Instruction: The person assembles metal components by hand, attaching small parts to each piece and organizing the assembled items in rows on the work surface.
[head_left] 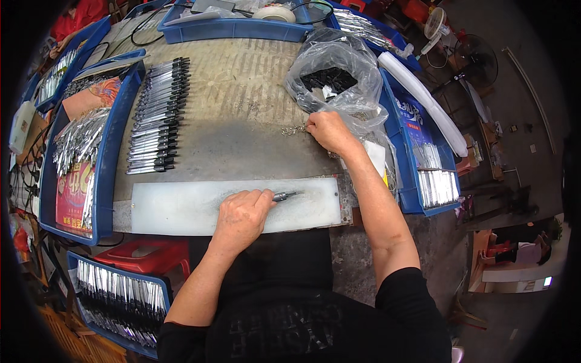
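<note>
My left hand is closed around a pen, whose dark grip and tip stick out past the thumb to the right. It rests over a long white board at the table's near edge. My right hand reaches farther out, fingertips pinched together at a small heap of tiny metal parts. Whatever is between those fingertips is too small to make out. Beyond that hand stands a clear plastic bag with black pieces inside.
A column of silver-and-black pens lies on the table's left side. Blue trays of pen parts flank the table, with another blue tray at the back. Below left are a red stool and a pen-filled tray. A fan stands right.
</note>
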Motion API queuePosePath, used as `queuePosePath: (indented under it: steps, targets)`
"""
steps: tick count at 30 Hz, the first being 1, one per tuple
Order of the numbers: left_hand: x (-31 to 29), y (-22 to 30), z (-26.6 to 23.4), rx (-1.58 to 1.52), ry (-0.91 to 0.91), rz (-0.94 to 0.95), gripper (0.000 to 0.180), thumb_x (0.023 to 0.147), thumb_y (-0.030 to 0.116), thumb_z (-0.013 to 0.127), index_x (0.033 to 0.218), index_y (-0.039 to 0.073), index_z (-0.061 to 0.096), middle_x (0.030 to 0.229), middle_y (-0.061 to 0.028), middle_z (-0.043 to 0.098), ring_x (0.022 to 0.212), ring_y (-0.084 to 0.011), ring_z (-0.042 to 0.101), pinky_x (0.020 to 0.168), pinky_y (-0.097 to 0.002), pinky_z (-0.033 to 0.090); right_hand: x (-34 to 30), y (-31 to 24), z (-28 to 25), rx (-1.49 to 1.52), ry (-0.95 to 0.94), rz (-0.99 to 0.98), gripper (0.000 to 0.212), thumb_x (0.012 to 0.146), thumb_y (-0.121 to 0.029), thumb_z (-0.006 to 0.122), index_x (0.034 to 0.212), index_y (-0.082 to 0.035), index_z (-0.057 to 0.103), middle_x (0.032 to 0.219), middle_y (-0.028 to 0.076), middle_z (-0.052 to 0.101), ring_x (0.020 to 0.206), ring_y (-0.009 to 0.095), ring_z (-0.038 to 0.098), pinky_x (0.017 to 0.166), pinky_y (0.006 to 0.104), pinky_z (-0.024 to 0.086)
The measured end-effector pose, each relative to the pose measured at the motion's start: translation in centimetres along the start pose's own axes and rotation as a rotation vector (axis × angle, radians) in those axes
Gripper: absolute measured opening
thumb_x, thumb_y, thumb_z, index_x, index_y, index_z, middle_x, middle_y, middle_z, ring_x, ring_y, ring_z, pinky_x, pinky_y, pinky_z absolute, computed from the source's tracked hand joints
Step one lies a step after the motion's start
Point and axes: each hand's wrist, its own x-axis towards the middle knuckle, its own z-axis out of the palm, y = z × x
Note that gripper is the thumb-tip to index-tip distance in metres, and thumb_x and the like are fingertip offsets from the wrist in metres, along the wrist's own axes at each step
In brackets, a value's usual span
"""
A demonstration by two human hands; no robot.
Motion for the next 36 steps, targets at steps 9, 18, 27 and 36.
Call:
queuePosePath:
  steps: [9,18,27,36]
  targets:
    - [0.0,0.1,0.0,-0.02,-0.007,-0.01,0.014,0.072,0.011,0.065,0.078,0.004,0.053,0.059,-0.0074,0.052,0.055,-0.0243,0.055,0.05,-0.0361,0.043,0.3,0.4,0.8,-0.117,0.009,-0.046,0.017,0.072,-0.006,0.049,0.074,0.003,0.064,0.076,0.025,0.06,0.076,0.04,0.06,0.072,0.0447,0.047]
    - [-0.1,0.0,-0.1,-0.011,-0.026,-0.003,0.015,0.073,0.013,0.064,0.077,0.004,0.053,0.059,-0.0066,0.05,0.054,-0.022,0.054,0.049,-0.035,0.044,-3.6,-1.2,-0.6,0.693,-0.079,0.323,0.013,0.078,-0.01,0.055,0.078,0.003,0.059,0.067,0.012,0.061,0.059,0.018,0.06,0.055,0.0297,0.048]
    - [-0.1,-0.1,-0.1,-0.018,-0.016,-0.009,0.014,0.073,0.014,0.063,0.078,0.004,0.054,0.061,-0.0065,0.051,0.057,-0.0221,0.056,0.051,-0.0348,0.045,-10.4,-6.3,0.0,1.039,-0.186,0.105,0.007,0.082,-0.004,0.056,0.084,0.002,0.057,0.074,0.005,0.059,0.061,0.01,0.056,0.055,0.0249,0.046]
    - [-0.2,-0.1,0.0,-0.017,-0.012,-0.011,0.014,0.074,0.014,0.062,0.076,0.004,0.053,0.063,-0.0064,0.051,0.058,-0.0226,0.056,0.052,-0.0352,0.045,-11.4,-7.8,0.4,0.56,0.138,-0.315,0.007,0.076,-0.003,0.06,0.082,0.0,0.058,0.074,0.012,0.059,0.066,0.028,0.057,0.059,0.0341,0.045]
